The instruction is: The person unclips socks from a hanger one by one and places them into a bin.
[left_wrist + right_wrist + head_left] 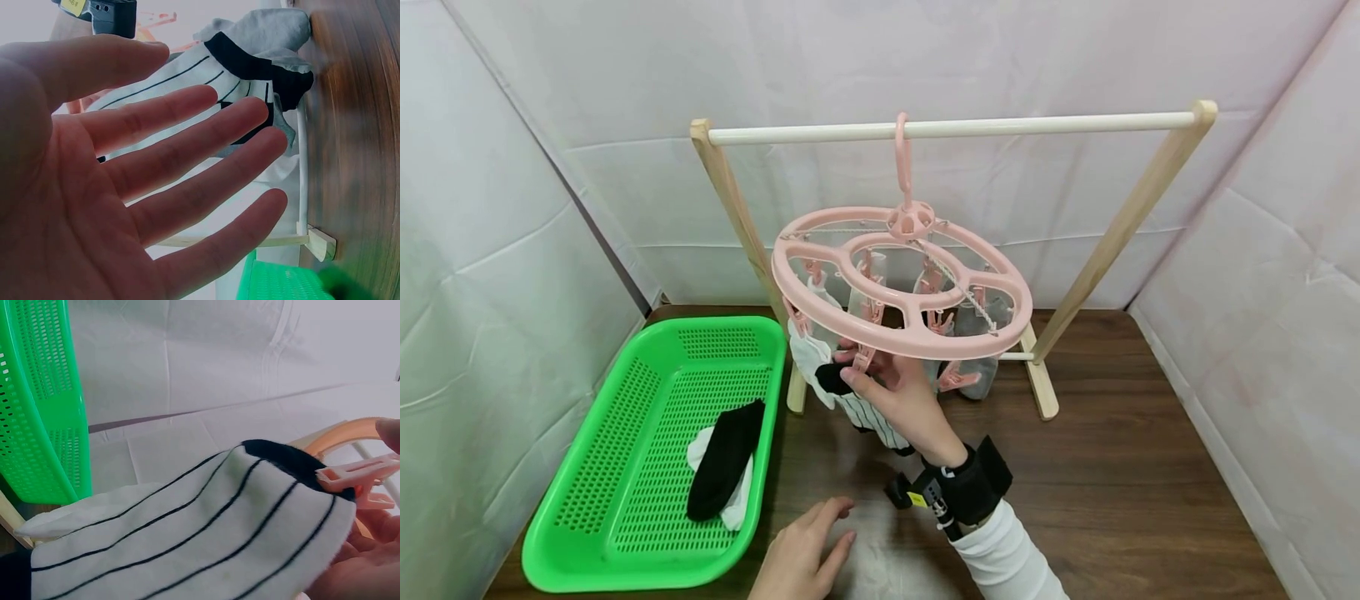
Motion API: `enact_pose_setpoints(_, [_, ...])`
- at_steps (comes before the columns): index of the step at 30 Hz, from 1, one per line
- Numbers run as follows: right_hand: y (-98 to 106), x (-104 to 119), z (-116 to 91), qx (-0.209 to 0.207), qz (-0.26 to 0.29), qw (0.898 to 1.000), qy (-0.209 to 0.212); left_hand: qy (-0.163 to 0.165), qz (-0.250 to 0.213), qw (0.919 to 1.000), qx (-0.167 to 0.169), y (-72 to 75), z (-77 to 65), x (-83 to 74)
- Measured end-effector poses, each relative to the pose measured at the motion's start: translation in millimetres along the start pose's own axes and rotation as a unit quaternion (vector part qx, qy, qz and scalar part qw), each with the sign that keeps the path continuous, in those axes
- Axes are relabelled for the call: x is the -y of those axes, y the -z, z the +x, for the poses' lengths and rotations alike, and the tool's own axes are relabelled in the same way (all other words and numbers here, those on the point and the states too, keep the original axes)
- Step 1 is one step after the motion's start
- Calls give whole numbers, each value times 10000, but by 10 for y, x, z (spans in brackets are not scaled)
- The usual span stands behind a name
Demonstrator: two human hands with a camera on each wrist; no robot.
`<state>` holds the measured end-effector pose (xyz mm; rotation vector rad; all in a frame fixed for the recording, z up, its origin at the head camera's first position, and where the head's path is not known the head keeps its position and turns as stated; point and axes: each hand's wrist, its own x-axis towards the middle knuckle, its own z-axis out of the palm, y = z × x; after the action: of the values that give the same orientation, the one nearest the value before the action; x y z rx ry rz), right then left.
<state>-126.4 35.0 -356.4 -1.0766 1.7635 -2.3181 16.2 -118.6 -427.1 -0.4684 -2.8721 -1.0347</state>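
Observation:
My right hand (913, 404) is raised under the front rim of the pink clip hanger (917, 337), its fingers around a pink clothespin (353, 478). That clothespin bites the black cuff of a white sock (187, 537) with black stripes, which hangs below it. In the right wrist view, the thumb is above the clothespin and the other fingers are below it. My left hand (805, 550) is low, by the basket's right side, holding nothing. Its fingers are spread in the left wrist view, with the striped sock beyond them.
The hanger hooks over a white rod (1037, 125) on a wooden stand. Other socks hang from its clothespins, including a grey sock (977, 379) at the right. On the dark wooden table (1120, 467), a green basket (542, 537) at the left holds a black sock (726, 458) over white fabric.

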Motion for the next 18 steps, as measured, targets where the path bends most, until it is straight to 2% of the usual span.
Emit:
enact_pose_setpoints(6, [1, -16, -23, -258, 258, 9985, 417, -24, -36, 10000, 28, -12, 5, 3])
enact_pose_setpoints(10, [18, -4, -39, -311, 163, 9985, 426, 158, -6, 9999, -49, -17, 23, 5])
enact_pose_setpoints(14, [36, 13, -55, -304, 51, 9993, 195, 458, -76, 9975, -529, -44, 105, 22])
enact_pose_setpoints(18, [39, 30, -63, -237, -76, 9997, 37, 713, -669, 9910, -919, -84, 243, 58])
